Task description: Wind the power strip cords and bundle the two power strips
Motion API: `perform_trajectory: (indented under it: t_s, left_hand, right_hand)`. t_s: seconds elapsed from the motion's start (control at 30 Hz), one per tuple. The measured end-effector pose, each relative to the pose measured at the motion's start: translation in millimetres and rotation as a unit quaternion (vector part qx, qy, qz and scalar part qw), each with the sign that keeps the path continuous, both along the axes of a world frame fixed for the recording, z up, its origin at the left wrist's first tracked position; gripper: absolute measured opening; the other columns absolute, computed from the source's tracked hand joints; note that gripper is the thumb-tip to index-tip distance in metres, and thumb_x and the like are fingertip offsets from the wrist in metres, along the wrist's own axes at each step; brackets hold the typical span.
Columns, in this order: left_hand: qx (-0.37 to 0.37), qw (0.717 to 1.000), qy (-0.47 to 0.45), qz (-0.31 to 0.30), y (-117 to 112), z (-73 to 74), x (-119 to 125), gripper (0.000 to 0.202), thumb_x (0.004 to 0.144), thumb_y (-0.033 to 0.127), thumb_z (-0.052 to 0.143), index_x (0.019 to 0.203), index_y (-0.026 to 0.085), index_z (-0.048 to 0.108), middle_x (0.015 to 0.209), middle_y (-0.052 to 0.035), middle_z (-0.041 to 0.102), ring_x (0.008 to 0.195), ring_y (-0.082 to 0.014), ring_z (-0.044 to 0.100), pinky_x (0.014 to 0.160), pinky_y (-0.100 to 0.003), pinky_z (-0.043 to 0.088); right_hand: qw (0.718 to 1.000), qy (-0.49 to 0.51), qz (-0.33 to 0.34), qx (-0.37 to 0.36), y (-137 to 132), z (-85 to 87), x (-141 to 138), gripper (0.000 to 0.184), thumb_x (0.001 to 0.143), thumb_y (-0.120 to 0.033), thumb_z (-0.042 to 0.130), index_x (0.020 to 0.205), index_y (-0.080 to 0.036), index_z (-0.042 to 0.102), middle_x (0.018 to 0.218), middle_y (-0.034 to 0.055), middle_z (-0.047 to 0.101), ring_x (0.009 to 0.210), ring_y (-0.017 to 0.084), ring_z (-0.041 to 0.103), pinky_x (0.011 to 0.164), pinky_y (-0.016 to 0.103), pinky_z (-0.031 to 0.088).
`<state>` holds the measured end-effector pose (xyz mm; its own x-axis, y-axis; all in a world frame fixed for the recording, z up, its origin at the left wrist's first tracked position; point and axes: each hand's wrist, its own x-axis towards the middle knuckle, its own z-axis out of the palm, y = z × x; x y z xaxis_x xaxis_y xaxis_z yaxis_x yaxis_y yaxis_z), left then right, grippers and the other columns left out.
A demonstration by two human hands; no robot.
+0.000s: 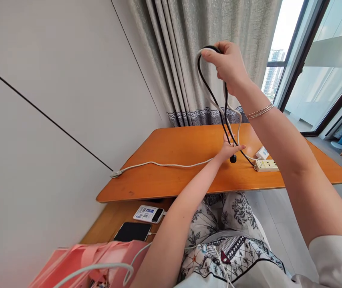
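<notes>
My right hand (229, 64) is raised above the orange table (174, 168), closed on the top of a looped bundle made of a black cable (211, 96) and a white cable (237, 120). The loops hang down to my left hand (229, 150), which pinches them just above the tabletop. A black plug (233, 159) dangles below that hand. The white cable (165, 164) trails left across the table to its connector end (116, 174) at the table's left edge.
A white power strip (266, 165) and a white adapter (262, 152) lie right of my left hand. Below the table, a lower surface holds a power bank (148, 213) and a dark phone (133, 231). A pink bag (93, 260) sits nearest. Curtain and windows stand behind.
</notes>
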<state>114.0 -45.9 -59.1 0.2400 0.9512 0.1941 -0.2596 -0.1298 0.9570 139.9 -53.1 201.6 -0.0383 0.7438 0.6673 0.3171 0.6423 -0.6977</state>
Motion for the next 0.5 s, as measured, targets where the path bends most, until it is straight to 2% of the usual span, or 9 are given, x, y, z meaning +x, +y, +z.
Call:
perform_trajectory:
  t_s: [0.13,0.23,0.3,0.37,0.5]
  left_hand:
    - [-0.01,0.999,0.025,-0.041,3.9,-10.4,-4.6,0.113,0.05,0.015,0.095,0.148,0.029,0.04,0.137,-0.0141,0.061,0.081,-0.0113,0.062,0.075,-0.027,0.052]
    - [-0.03,0.995,0.041,-0.084,5.7,-20.8,5.1,0.101,0.053,0.017,0.094,0.143,0.027,0.05,0.131,-0.0132,0.067,0.072,-0.0104,0.061,0.072,-0.029,0.05]
    - [-0.037,0.995,0.037,-0.084,5.6,-27.9,13.9,0.087,0.055,0.018,0.092,0.135,0.025,0.057,0.122,-0.0103,0.072,0.069,-0.01,0.06,0.074,-0.03,0.05]
    - [-0.044,0.996,0.016,-0.072,4.5,-33.1,21.8,0.065,0.06,0.017,0.089,0.12,0.02,0.064,0.109,-0.0073,0.075,0.072,-0.011,0.063,0.081,-0.031,0.051]
    - [-0.053,0.996,-0.022,-0.065,1.4,-32.0,30.8,0.027,0.067,0.017,0.083,0.088,0.016,0.067,0.085,-0.0036,0.074,0.087,-0.0151,0.068,0.095,-0.032,0.049]
  right_hand:
    - [0.998,-0.044,-0.041,0.012,-13.5,-0.1,-19.9,0.033,0.088,-0.02,0.074,0.079,-0.022,0.042,0.081,-0.0055,0.048,0.077,0.008,0.047,0.08,0.025,0.047]
    - [0.997,-0.056,-0.047,0.028,-22.9,1.0,-29.4,0.043,0.077,-0.014,0.082,0.086,-0.022,0.041,0.087,-0.0064,0.05,0.082,0.007,0.05,0.085,0.025,0.047]
    - [0.998,-0.054,-0.019,0.018,-26.9,1.4,-32.0,0.043,0.077,-0.017,0.082,0.091,-0.022,0.042,0.084,-0.0072,0.049,0.08,0.007,0.051,0.083,0.024,0.047]
    - [0.999,-0.025,0.021,-0.016,-26.2,1.7,-31.6,0.038,0.083,-0.023,0.079,0.098,-0.022,0.043,0.079,-0.0079,0.047,0.076,0.007,0.052,0.074,0.022,0.046]
    - [0.99,0.047,0.102,-0.082,-8.7,4.2,-22.6,0.035,0.094,-0.031,0.068,0.111,-0.025,0.038,0.071,-0.009,0.048,0.069,0.009,0.048,0.055,0.02,0.035]
